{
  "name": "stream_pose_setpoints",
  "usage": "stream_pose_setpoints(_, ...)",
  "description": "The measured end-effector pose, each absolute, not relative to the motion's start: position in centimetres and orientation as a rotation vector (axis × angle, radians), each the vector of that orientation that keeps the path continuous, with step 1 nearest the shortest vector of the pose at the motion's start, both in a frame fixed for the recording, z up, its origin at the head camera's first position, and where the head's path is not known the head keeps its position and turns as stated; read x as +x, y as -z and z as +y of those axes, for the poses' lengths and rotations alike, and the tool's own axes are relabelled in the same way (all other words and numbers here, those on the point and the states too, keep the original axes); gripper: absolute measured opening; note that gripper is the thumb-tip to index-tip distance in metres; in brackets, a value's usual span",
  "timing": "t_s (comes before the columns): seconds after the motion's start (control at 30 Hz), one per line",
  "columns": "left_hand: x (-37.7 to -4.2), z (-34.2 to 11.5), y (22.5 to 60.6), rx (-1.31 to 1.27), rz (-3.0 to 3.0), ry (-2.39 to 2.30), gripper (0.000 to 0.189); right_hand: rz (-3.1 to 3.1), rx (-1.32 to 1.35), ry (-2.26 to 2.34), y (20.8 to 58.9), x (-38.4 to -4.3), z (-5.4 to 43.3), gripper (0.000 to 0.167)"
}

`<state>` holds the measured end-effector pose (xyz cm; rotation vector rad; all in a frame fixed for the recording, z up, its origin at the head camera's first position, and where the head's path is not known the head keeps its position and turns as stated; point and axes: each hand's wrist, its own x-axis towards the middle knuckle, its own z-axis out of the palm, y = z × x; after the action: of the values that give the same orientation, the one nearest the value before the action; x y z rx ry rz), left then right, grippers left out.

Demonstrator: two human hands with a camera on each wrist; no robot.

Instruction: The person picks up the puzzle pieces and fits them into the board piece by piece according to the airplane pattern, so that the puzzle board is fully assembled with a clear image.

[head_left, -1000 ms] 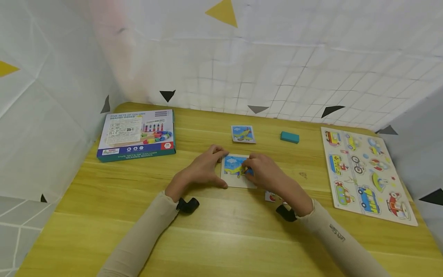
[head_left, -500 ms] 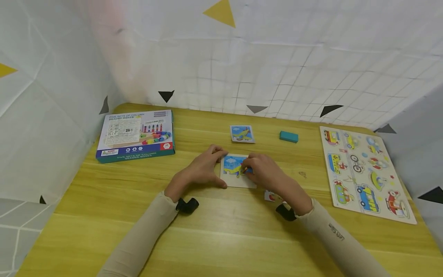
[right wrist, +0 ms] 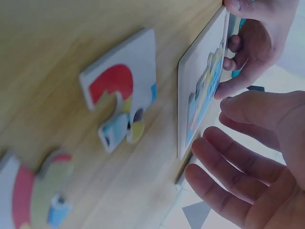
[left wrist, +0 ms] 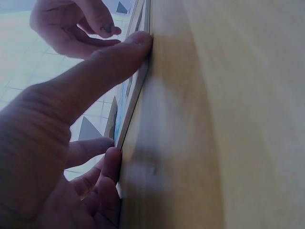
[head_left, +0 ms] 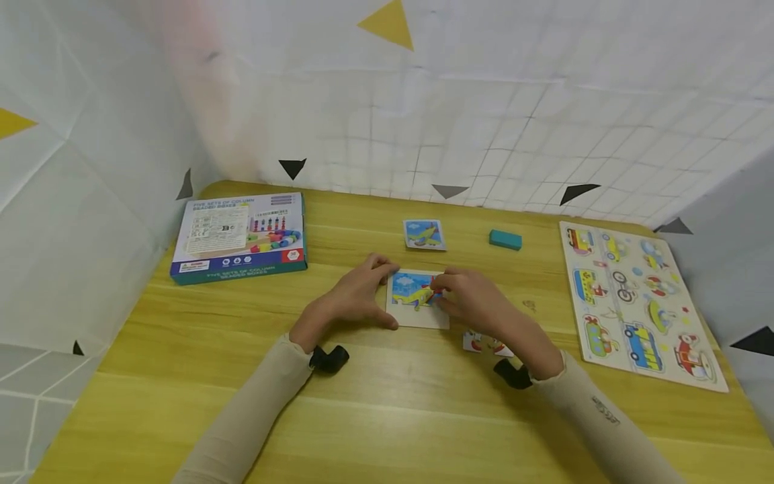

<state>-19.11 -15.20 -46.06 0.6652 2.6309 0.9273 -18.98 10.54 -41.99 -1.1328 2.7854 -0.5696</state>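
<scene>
A small pale puzzle board lies on the table, its upper part filled with joined jigsaw pieces that show a yellow airplane on blue sky. My left hand holds the board at its left side, thumb at the near corner and fingers at the far one. Over the board's right side is my right hand; the right wrist view shows its fingers loosely bent, apart from the pieces, with nothing between them. Below it lie loose jigsaw pieces, including a white and red piece and another red-striped piece.
Behind the board lies a square airplane picture, with a teal block to its right. A boxed bead set sits at the far left. At the right lies a large vehicle puzzle board. A white patterned sheet stands behind the table.
My right hand has let go of a jigsaw piece in the airplane picture and shifted slightly right, uncovering more of the picture and the loose pieces. The left hand has stayed in place.
</scene>
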Motion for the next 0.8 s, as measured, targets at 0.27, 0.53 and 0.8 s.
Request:
stream_pose_setpoints(0.27, -19.3, -15.1, 45.8, 0.668, 2.632, -0.933, 0.107, 2.828, -1.13, 0.524, 41.2, -18.0, 12.5, 0.019)
stream_pose_setpoints(0.53, -19.3, -15.3, 45.8, 0.651, 2.629, -0.944, 0.107, 2.833, -1.093, 0.446, 41.4, -16.4, 14.3, 0.026)
stream_pose_setpoints(0.8, -19.2, -15.1, 46.0, 0.643, 2.618, -0.949, 0.108, 2.812, -1.101, 0.439, 41.7, -15.1, 15.6, 0.031)
